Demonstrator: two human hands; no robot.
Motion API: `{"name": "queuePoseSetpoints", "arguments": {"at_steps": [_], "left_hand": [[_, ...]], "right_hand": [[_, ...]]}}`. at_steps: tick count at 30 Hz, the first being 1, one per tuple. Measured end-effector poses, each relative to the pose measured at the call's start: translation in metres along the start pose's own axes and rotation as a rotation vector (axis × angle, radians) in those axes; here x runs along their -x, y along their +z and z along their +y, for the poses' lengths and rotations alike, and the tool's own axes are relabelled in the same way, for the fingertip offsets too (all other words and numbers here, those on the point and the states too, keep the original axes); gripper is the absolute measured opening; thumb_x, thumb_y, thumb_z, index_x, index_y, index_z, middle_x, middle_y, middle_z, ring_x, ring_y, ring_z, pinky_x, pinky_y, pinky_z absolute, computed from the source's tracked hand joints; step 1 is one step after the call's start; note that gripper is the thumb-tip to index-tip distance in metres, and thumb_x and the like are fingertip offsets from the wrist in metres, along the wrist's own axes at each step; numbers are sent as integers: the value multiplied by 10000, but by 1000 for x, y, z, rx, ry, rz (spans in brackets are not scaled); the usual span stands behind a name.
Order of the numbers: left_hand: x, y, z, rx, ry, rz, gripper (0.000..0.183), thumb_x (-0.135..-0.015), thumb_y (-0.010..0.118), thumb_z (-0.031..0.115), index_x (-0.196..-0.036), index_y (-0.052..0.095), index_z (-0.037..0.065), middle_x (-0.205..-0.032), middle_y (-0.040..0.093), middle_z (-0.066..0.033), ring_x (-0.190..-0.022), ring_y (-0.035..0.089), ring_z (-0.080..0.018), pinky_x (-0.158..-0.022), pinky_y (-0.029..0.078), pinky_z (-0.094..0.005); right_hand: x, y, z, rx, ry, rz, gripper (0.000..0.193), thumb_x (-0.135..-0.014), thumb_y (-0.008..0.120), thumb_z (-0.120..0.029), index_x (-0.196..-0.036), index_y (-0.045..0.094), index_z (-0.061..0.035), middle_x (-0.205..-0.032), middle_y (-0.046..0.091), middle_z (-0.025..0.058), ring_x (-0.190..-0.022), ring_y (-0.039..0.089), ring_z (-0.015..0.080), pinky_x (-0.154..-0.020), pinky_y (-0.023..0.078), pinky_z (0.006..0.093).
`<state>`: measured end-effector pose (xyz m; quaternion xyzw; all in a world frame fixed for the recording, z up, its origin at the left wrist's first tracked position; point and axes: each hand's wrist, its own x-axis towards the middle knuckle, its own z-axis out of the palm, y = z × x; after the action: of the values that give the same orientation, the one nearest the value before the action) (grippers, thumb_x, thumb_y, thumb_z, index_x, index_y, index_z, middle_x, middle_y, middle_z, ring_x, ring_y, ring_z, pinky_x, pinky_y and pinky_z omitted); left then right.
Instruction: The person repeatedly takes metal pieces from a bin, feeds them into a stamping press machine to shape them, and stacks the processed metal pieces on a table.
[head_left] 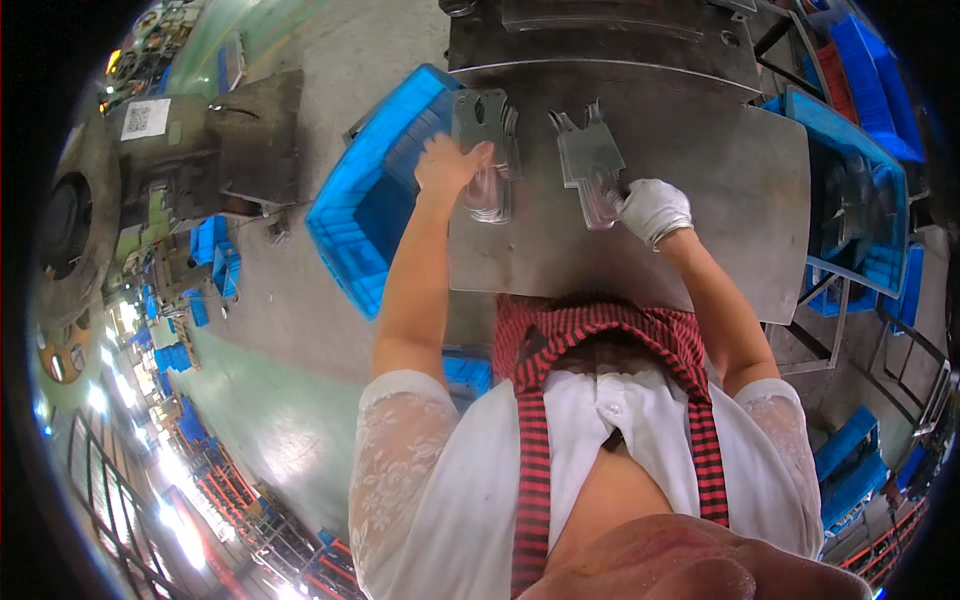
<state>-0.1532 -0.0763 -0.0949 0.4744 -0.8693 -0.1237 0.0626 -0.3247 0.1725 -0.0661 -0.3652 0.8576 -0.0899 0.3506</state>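
My bare left hand (448,168) is over the right rim of a blue plastic crate (350,200), its fingers apart and slightly blurred. Its thumb points toward the left stack of thin, flat metal plates (488,190), which have cut-out ends. Greyish flat shapes show blurred in the crate beside my fingers. In a white glove, my right hand (655,212) has its fingers curled at the lower right edge of another fanned stack of metal plates (592,150). The fingertips seem to pinch a plate there, though the glove partly hides the contact. Both stacks lie on a dark metal table (720,150).
A blue crate holding metal parts (850,220) stands off the table's right edge, with more blue bins (880,90) behind it. A raised metal slab (610,40) borders the far side. Left of the crate stands a dark machine bench (255,140).
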Motion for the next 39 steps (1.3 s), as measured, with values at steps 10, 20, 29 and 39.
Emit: {"name": "queuePoseSetpoints", "arguments": {"at_steps": [10, 20, 29, 39], "left_hand": [[-2, -25, 68, 966, -229, -131, 352, -743, 607, 341, -819, 594, -3, -737, 611, -136, -613, 580, -301, -537, 434, -374], [3, 2, 2, -127, -42, -247, 719, -649, 640, 548, -1044, 516, -40, -899, 605, -161, -848, 591, -311, -737, 467, -365], [12, -16, -21, 431, -236, -231, 297, -712, 675, 284, -789, 618, 4, -640, 599, -67, -545, 571, -111, -426, 428, -218], [17, -68, 41, 1611, -294, -397, 214, -810, 597, 181, -962, 558, 35, -770, 590, -23, -622, 556, -92, -504, 443, -193]], "right_hand": [[-45, 11, -20, -762, -434, 161, 305, -875, 481, -233, -1099, 506, -29, -672, 566, 55, -548, 542, 125, -467, 435, 279], [-126, -68, -25, -942, -307, 822, 261, -847, 509, -243, -928, 566, -1, -651, 534, 10, -496, 433, 87, -476, 395, 245], [-144, -89, -35, -779, -302, 874, 277, -836, 487, -232, -901, 581, 21, -838, 601, 206, -791, 551, 362, -691, 424, 370], [-124, -101, -45, -910, -295, 758, 290, -845, 482, -235, -955, 569, 19, -876, 607, 169, -832, 566, 290, -722, 419, 359]]}}
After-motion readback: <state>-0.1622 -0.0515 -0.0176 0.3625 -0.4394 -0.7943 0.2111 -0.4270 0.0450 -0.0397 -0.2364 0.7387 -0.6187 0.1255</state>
